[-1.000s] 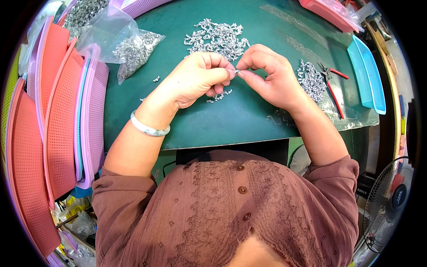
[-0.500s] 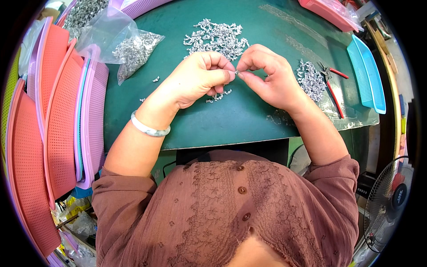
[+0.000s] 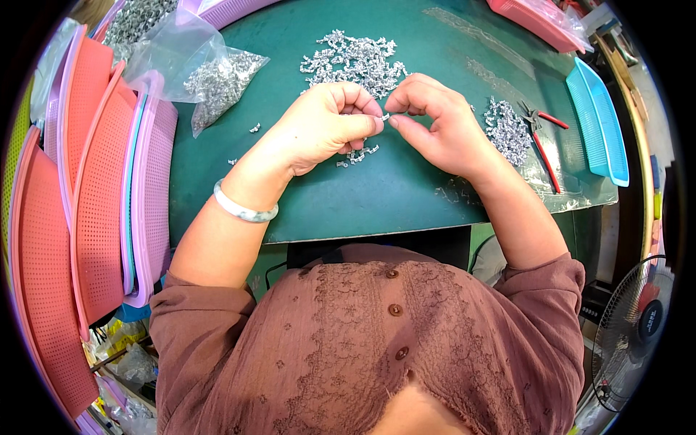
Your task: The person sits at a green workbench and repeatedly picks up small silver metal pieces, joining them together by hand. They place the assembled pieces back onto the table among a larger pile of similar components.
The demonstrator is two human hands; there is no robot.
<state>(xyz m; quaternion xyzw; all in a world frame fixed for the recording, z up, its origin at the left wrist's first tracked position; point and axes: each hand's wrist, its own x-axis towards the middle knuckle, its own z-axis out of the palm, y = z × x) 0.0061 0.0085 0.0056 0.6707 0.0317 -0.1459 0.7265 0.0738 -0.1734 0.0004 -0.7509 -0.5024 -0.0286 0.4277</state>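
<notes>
Background items only: trays, bag, cutters, fan.
Green tabletop (image 3: 348, 203). Left edge: stack of perforated plastic trays (image 3: 94, 217), coral and lilac, leaning on edge. Clear plastic bag (image 3: 196, 65) of small silvery parts at upper left, lying partly on the trays. Red-handled cutters (image 3: 540, 141) on a clear plastic sheet (image 3: 573, 196) at right, just beside a second small heap of metal bits (image 3: 505, 130). Blue tray (image 3: 598, 119) right of that; pink tray (image 3: 533, 18) at top right. Dark fan (image 3: 638, 326) low at right, off the tabletop.
</notes>
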